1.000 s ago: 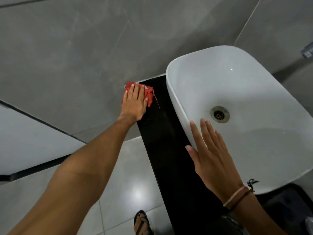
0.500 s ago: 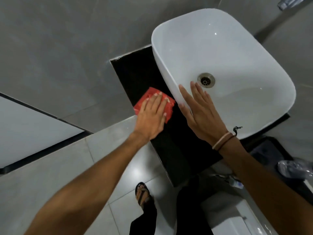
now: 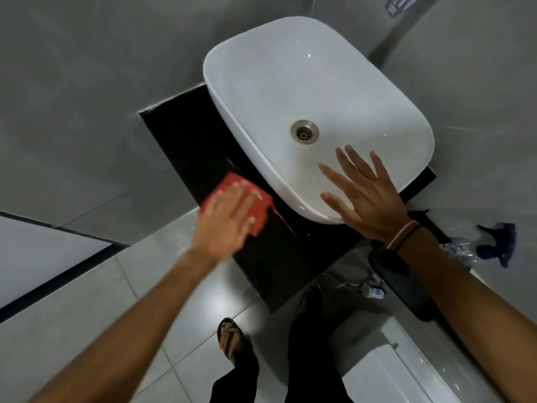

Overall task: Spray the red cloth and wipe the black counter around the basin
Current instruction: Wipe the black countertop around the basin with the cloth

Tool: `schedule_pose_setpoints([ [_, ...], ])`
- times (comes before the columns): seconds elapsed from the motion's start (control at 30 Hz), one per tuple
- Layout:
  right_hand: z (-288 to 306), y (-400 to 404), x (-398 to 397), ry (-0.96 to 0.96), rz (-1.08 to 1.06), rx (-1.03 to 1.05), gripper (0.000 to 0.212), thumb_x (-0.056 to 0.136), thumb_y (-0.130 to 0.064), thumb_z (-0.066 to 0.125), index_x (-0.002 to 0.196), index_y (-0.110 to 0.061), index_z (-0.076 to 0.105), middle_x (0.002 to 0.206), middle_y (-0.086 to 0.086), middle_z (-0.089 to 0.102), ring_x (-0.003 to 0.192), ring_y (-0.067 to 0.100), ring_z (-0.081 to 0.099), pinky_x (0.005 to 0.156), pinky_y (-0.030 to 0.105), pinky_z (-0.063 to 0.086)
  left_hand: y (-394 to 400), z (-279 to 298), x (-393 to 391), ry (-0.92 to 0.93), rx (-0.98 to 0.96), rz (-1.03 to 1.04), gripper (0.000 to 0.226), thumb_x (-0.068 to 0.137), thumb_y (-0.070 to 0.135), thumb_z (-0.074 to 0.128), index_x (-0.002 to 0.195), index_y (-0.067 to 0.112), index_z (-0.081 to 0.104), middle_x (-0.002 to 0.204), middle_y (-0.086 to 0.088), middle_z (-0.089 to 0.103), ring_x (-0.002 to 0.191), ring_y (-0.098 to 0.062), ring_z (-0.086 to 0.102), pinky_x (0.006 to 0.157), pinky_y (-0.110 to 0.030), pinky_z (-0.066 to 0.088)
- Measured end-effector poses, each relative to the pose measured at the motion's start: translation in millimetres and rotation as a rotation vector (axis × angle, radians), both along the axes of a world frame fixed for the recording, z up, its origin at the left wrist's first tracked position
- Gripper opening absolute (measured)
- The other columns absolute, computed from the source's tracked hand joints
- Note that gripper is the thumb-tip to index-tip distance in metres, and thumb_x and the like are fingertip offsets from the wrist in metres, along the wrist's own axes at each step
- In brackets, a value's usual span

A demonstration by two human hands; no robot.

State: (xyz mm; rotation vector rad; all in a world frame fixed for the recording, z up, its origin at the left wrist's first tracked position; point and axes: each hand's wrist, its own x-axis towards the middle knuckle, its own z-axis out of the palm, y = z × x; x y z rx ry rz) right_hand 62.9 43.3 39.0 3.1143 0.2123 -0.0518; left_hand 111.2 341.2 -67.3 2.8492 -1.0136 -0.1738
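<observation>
My left hand (image 3: 225,221) lies flat on the red cloth (image 3: 229,184), pressing it onto the black counter (image 3: 186,132) just left of the white basin (image 3: 255,91). A loose red thread trails from the cloth toward the counter's front. The hand is blurred with motion. My right hand (image 3: 366,196) rests with fingers spread on the basin's near rim, holding nothing. A metal drain (image 3: 304,132) sits in the basin's middle. Cords circle my right wrist.
Grey tiled wall stands behind the counter, pale floor tiles below. A clear spray bottle with a dark blue trigger (image 3: 497,242) lies at the right. A tap (image 3: 401,4) shows at the top right. My sandalled foot (image 3: 231,338) is on the floor.
My left hand has slid the red cloth from the counter's back corner toward the front along the basin's left side. My right hand shifted onto the basin's near rim.
</observation>
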Motion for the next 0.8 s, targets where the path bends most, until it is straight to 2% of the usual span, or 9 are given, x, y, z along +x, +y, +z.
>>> schedule_pose_setpoints([
  [0.07, -5, -1, 3, -0.024, -0.004, 0.019, 0.070, 0.098, -0.066, 0.013, 0.154, -0.030, 0.036, 0.166, 0.007, 0.029, 0.157, 0.019, 0.018, 0.126, 0.055, 0.019, 32, 1, 63, 0.016, 0.046, 0.080, 0.059, 0.101, 0.038, 0.026, 0.154, 0.014, 0.031, 0.163, -0.016, 0.028, 0.151, -0.035, 0.025, 0.121, -0.050, 0.020],
  [0.2, -8, -5, 4, -0.102, 0.007, 0.067, 0.064, 0.100, -0.063, 0.027, 0.150, -0.027, 0.045, 0.161, 0.005, 0.041, 0.154, 0.019, 0.028, 0.123, 0.052, 0.028, 82, 9, 186, -0.009, 0.047, 0.131, 0.055, 0.100, 0.024, 0.043, 0.148, -0.003, 0.038, 0.153, -0.035, 0.034, 0.142, -0.051, 0.034, 0.115, -0.061, 0.027],
  [0.27, -11, -6, 4, -0.141, 0.017, 0.084, 0.060, 0.101, -0.059, 0.035, 0.148, -0.025, 0.048, 0.159, 0.006, 0.044, 0.153, 0.020, 0.032, 0.121, 0.052, 0.031, 98, 7, 228, -0.026, 0.077, 0.116, 0.060, 0.098, 0.028, 0.036, 0.145, -0.010, 0.039, 0.149, -0.041, 0.035, 0.138, -0.057, 0.035, 0.115, -0.062, 0.026],
  [0.33, -13, -5, 5, -0.174, 0.031, 0.100, 0.058, 0.101, -0.057, 0.037, 0.146, -0.024, 0.051, 0.157, 0.006, 0.047, 0.151, 0.021, 0.035, 0.120, 0.052, 0.033, 107, 4, 244, -0.020, 0.071, 0.124, 0.064, 0.097, 0.033, 0.033, 0.147, -0.006, 0.037, 0.153, -0.038, 0.032, 0.140, -0.055, 0.033, 0.115, -0.060, 0.026],
  [0.5, -15, -9, 4, -0.220, 0.037, 0.127, 0.056, 0.102, -0.056, 0.038, 0.146, -0.023, 0.052, 0.155, 0.007, 0.049, 0.150, 0.021, 0.037, 0.118, 0.053, 0.035, 91, -14, 213, -0.056, -0.064, 0.275, 0.059, 0.100, 0.037, 0.034, 0.152, 0.009, 0.033, 0.159, -0.026, 0.030, 0.145, -0.046, 0.029, 0.117, -0.056, 0.023],
  [0.6, -17, -5, 5, -0.211, 0.023, 0.132, 0.058, 0.101, -0.058, 0.037, 0.146, -0.023, 0.051, 0.155, 0.007, 0.049, 0.150, 0.022, 0.037, 0.119, 0.054, 0.034, 93, -14, 175, -0.022, -0.073, 0.269, 0.059, 0.100, 0.040, 0.029, 0.153, 0.014, 0.031, 0.160, -0.021, 0.030, 0.146, -0.042, 0.030, 0.117, -0.054, 0.025],
  [0.8, -21, -5, 7, -0.263, 0.028, 0.095, 0.061, 0.100, -0.062, 0.034, 0.147, -0.026, 0.048, 0.155, 0.006, 0.050, 0.151, 0.020, 0.036, 0.121, 0.054, 0.030, 68, 0, 39, 0.062, -0.117, 0.207, 0.061, 0.098, 0.038, 0.027, 0.153, 0.013, 0.035, 0.162, -0.016, 0.031, 0.150, -0.036, 0.027, 0.120, -0.051, 0.020],
])
